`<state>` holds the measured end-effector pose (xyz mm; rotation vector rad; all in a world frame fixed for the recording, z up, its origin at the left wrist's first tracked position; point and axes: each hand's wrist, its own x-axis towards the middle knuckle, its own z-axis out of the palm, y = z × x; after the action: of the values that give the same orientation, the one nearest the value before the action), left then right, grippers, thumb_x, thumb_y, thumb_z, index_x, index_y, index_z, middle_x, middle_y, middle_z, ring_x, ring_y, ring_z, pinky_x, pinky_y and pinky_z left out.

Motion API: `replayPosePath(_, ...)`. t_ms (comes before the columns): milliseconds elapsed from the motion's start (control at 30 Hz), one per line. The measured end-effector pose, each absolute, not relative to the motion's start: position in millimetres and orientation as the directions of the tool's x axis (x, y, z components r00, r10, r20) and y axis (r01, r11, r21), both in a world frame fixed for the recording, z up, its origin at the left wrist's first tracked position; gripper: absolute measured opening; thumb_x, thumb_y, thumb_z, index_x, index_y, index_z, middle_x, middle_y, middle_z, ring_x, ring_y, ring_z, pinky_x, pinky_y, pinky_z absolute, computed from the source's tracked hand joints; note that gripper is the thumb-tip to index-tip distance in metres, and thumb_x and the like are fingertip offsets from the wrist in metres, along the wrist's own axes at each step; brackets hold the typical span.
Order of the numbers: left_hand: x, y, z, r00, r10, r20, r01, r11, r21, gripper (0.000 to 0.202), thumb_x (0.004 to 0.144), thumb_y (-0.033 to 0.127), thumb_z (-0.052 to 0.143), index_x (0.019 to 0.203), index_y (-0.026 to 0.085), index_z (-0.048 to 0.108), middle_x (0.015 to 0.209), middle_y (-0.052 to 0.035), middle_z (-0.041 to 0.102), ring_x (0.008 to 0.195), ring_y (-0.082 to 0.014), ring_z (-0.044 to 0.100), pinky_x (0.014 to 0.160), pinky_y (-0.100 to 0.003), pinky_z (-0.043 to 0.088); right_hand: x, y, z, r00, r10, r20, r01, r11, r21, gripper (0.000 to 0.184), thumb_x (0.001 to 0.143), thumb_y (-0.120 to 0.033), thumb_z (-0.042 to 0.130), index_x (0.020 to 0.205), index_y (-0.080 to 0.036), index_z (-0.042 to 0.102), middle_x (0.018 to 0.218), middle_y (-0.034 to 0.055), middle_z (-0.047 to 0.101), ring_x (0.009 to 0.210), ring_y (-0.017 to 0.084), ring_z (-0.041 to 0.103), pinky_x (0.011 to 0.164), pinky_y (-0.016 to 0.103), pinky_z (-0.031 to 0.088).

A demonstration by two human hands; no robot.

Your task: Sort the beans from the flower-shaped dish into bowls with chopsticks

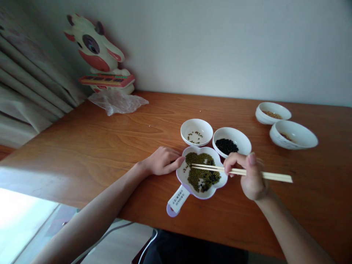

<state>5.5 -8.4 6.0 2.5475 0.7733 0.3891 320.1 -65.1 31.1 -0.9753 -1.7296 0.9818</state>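
Note:
A pair of wooden chopsticks (275,177) is held in my right hand (250,176), fingers closed round them. Their tips reach over the green beans (198,178) in a white, purple-edged flower-shaped dish (206,195). Some dark beans (213,177) are mixed in on the dish's right side. No bean can be made out between the tips. My left hand (164,161) rests on the table with fingers curled, its thumb on the dish's left rim. Just behind the dish are a white bowl (187,141) with several green beans and another bowl (245,141) with black beans.
Two more white bowls, one farther back (261,116) and one nearer (305,142), stand at the right with brownish contents. A cow-shaped toy keyboard (104,79) and a crumpled clear plastic bag (118,102) sit at the back left. The wooden table (110,146) meets the wall behind.

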Motion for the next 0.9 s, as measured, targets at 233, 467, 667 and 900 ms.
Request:
replayPosePath(233,6.1,-9.3,8.1,0.802,0.581,0.134,0.448,-0.735,0.509,0.049,0.111,0.035,0.032,0.068,0.017,0.045,0.073,-0.003,0.06,0.064,-0.0117,0.051,0.063,-0.028,0.036,319.0,-63.9,32.4,-0.354,0.885,0.302,0.233,0.396,-0.888,0.069,0.107,-0.058,0.016,0.074,-0.023,0.065,0.067,0.0029,0.062,0.061,0.017,0.056,0.06,0.034,0.041)
replayPosePath(467,6.1,-8.4,8.1,0.804,0.578,0.141,0.442,-0.738,0.509,0.049,0.111,0.035,0.033,0.067,0.017,0.045,0.072,-0.0028,0.059,0.063,-0.0117,0.051,0.063,-0.028,0.036,319.9,-64.0,27.0,-0.377,0.882,0.281,0.185,0.369,-0.911,0.07,0.105,-0.063,0.013,0.076,-0.023,0.063,0.07,0.0032,0.06,0.064,0.018,0.056,0.057,0.034,0.041)
replayPosePath(667,6.2,-9.0,7.8,0.798,0.585,0.148,0.453,-0.742,0.494,0.05,0.111,0.035,0.033,0.066,0.017,0.047,0.072,-0.0034,0.061,0.062,-0.0116,0.052,0.062,-0.027,0.036,319.4,-63.4,26.5,-0.373,0.882,0.288,0.202,0.38,-0.903,0.069,0.107,-0.059,0.014,0.076,-0.022,0.063,0.069,0.0023,0.06,0.061,0.016,0.055,0.058,0.033,0.041)
replayPosePath(900,6.7,-9.0,8.4,0.804,0.575,0.152,0.445,-0.751,0.487,0.051,0.111,0.035,0.032,0.066,0.017,0.048,0.072,-0.0039,0.061,0.063,-0.0119,0.053,0.063,-0.027,0.038,317.2,-63.4,25.1,-0.349,0.89,0.294,0.199,0.377,-0.905,0.07,0.107,-0.058,0.013,0.073,-0.022,0.063,0.066,0.0026,0.06,0.059,0.016,0.054,0.058,0.033,0.041)
